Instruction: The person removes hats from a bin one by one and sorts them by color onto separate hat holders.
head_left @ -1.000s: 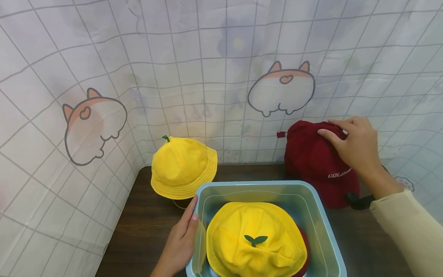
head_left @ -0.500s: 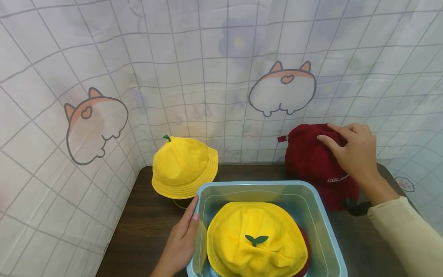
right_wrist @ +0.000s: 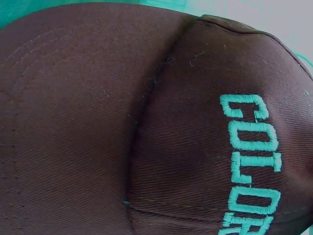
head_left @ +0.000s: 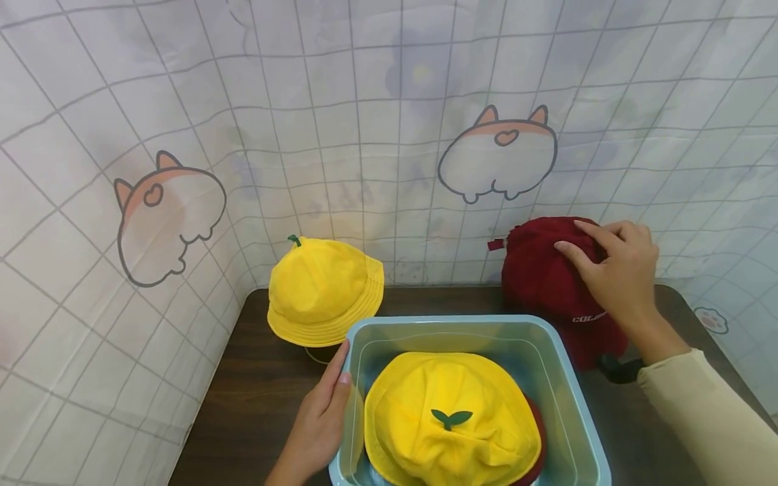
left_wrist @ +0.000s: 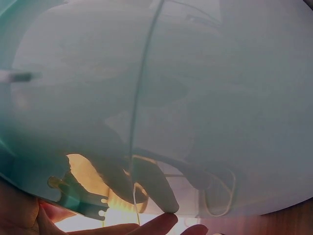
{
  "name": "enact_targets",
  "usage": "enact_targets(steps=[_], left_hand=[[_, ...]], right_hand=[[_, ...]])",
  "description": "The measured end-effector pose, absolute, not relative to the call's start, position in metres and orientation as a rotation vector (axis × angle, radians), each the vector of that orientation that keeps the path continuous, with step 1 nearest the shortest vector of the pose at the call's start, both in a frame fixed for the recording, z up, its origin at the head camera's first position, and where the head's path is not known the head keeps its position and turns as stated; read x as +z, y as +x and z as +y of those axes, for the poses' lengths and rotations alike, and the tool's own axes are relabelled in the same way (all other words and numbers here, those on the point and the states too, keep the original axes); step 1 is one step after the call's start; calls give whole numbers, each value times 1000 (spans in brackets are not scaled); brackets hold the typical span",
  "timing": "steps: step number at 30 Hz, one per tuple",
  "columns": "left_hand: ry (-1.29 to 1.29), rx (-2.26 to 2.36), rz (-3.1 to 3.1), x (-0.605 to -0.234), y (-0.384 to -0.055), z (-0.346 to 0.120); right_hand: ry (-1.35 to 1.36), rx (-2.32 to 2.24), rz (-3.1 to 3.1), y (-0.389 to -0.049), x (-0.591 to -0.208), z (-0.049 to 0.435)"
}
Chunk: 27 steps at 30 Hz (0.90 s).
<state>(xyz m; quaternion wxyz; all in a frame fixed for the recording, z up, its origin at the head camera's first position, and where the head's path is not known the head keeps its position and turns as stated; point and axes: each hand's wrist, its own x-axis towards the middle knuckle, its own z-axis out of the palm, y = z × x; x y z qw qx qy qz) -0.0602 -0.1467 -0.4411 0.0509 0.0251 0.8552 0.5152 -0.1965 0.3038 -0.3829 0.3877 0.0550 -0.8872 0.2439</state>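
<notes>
In the head view, my right hand is on the crown of a dark red baseball cap at the back right, thumb and fingers curved over its top. Light raised lettering runs across the cap's front panel in the right wrist view. My left hand holds the left side of a light blue plastic bin, thumb at the rim. Its fingertips meet the bin's glossy outer wall in the left wrist view. Inside the bin lies a yellow bucket hat with a green sprout, over something dark red.
Another yellow bucket hat sits raised above the table at the back left, close beside the bin. The dark wooden table reaches back to a white grid-patterned curtain with cartoon animals.
The red cap has come down slightly with my right hand over it, and the hand has shifted a little lower and left. My left hand and the bin stay nearly in place.
</notes>
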Motion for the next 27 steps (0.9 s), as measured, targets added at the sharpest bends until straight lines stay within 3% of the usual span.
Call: enact_targets(steps=[27], left_hand=[[80, 1582, 2563, -441, -62, -148]], right_hand=[[89, 575, -2348, -184, -396, 306]])
